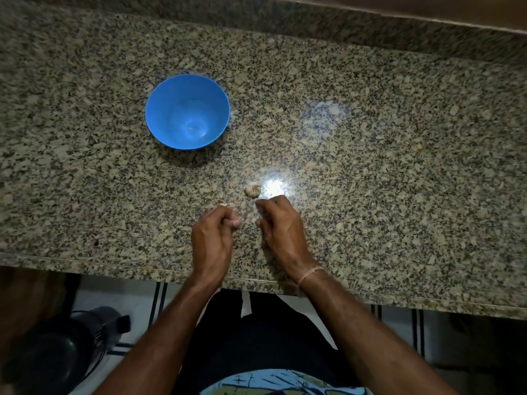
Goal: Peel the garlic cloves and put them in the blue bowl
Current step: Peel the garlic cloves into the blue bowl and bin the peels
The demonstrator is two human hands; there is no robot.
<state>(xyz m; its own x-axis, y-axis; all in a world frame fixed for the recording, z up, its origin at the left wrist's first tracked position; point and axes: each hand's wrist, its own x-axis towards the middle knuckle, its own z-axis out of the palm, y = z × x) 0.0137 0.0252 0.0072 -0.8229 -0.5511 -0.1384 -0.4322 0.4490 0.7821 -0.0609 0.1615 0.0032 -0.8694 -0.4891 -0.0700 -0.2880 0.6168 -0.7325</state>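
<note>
The blue bowl (171,92) stands on the granite counter (370,143), left of centre, with only a tiny pale speck at its bottom. A small garlic bulb (252,190) lies on the counter in front of the bowl, to its right. My left hand (212,238) is curled, and its thumb and fingers pinch a small pale garlic clove (239,220), mostly hidden. My right hand (281,226) hovers just below the bulb with its fingers bent. Its thumb and fingertips are apart and nothing shows between them. A pale scrap of peel (224,205) lies by my left knuckles.
The counter's front edge (114,266) runs just below my wrists. A raised granite ledge (370,27) borders the back. A dark jug-like object (65,346) stands on the floor at lower left. A bright light reflection (275,186) sits beside the bulb.
</note>
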